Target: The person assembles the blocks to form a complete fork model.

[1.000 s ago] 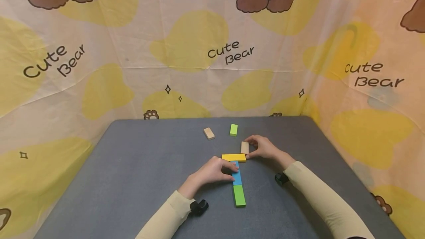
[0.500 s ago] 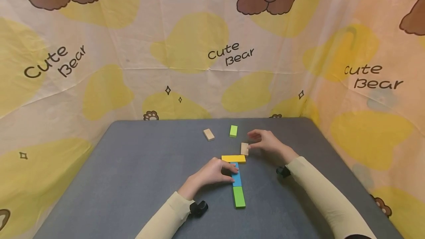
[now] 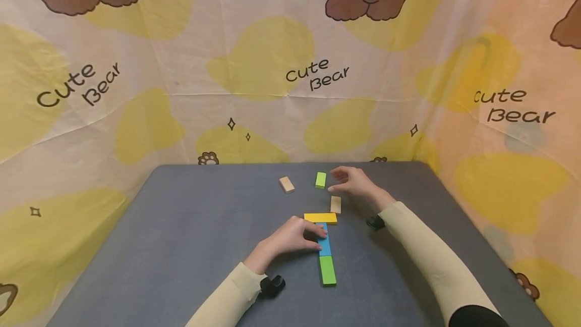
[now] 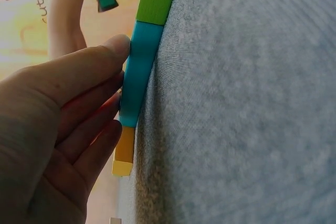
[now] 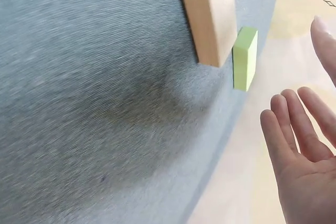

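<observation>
My left hand [image 3: 290,238] rests its thumb and fingertips along the top of a blue block [image 4: 140,72]. They lie on it without wrapping round it. A green block [image 3: 327,271] meets the blue block's near end, and a yellow block [image 3: 320,218] lies crosswise at its far end. Beyond the yellow one, close to its right end, is a plain wooden block [image 3: 335,204]. My right hand [image 3: 356,183] hovers with fingers apart, holding nothing, just right of a small light green block [image 3: 320,180]. In the right wrist view its palm and spread fingers show clearly.
Another plain wooden block [image 3: 287,184] lies left of the light green one near the back of the grey table [image 3: 204,246]. A printed cloth [image 3: 254,64] hangs behind and along the sides. Each wrist wears a black camera [image 3: 273,285].
My right hand let go of the plain wooden block behind the yellow one, then moved back and left toward the light green block. My left hand stayed on the blue block.
</observation>
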The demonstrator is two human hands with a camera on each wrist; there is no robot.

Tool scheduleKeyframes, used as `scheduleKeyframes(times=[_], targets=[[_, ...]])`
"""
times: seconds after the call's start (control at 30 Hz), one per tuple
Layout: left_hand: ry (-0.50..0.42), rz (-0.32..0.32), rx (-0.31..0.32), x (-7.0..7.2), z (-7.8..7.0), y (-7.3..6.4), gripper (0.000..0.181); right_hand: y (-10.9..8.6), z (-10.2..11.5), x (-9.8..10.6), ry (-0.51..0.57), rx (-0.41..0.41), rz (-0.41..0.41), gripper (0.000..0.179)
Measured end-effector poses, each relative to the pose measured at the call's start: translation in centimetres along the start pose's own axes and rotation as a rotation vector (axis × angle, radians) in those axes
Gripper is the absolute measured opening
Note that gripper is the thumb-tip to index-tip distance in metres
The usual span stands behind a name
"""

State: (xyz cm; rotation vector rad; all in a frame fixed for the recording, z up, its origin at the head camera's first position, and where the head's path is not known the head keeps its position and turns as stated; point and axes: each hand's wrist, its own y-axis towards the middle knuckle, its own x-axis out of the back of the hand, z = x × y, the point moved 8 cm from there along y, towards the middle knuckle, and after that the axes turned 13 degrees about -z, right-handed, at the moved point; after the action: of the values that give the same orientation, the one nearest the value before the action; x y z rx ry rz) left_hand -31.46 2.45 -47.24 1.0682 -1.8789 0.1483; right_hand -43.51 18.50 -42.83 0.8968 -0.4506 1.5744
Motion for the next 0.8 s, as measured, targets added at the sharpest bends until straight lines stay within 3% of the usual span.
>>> scheduleKeyframes(times=[0.33,0.63,0.8], targets=[[-0.007,-0.008,-0.01,0.1,-0.2,-0.1,0.029,2.4,-0.5,-1.7,-0.019,-0.015,-0.01,0.067],[-0.009,-0.005,-0.009,0.1,-0.1,-0.3,0.028,3.0,-1.5,-3.1,-0.029,-0.087,0.004,0.067],[-0.012,-0.006,-0.01,0.1,-0.1,-0.2,0.028,3.2,-1.3,-3.4,-0.052,-0.074,-0.005,0.072]])
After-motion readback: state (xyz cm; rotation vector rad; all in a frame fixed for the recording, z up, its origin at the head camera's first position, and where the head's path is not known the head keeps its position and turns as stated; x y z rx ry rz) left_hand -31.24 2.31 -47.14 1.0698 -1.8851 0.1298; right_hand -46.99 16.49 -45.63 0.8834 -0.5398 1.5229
